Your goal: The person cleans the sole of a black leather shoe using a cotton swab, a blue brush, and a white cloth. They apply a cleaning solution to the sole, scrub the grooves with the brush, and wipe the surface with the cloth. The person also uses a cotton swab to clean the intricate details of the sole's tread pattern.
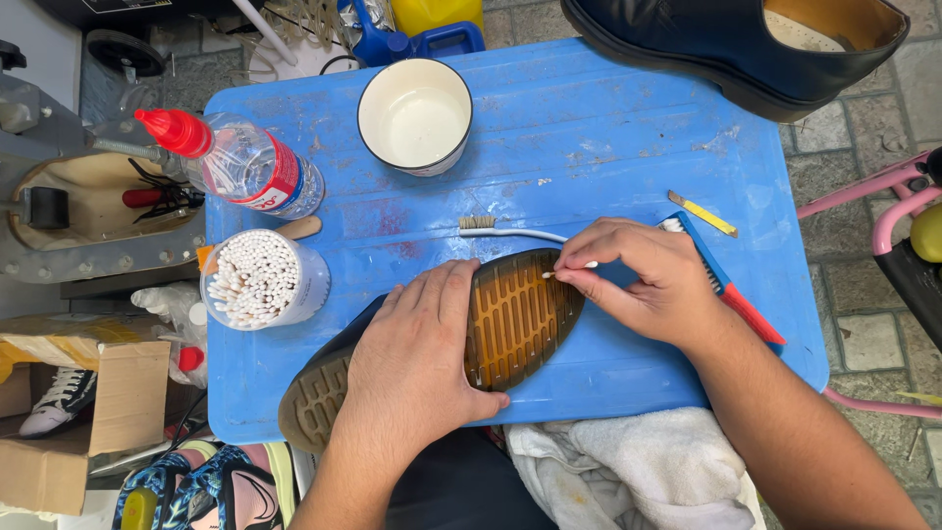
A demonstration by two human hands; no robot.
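A shoe lies sole-up [515, 319] on the blue table [589, 147], its ribbed amber-brown sole facing me. My left hand [417, 358] lies flat across the middle of the sole and presses it down. My right hand [638, 280] pinches a cotton swab [569, 269], whose tip touches the toe edge of the sole. A white toothbrush [500, 230] lies just beyond the toe, partly under my right hand.
A cup of cotton swabs [257, 280], a clear bottle with a red cap [240, 162] and a white enamel mug [414, 115] stand on the table. A blue-and-red brush [731, 285], a yellow blade [703, 213], a black shoe [736, 44] and a white towel [638, 466] are around.
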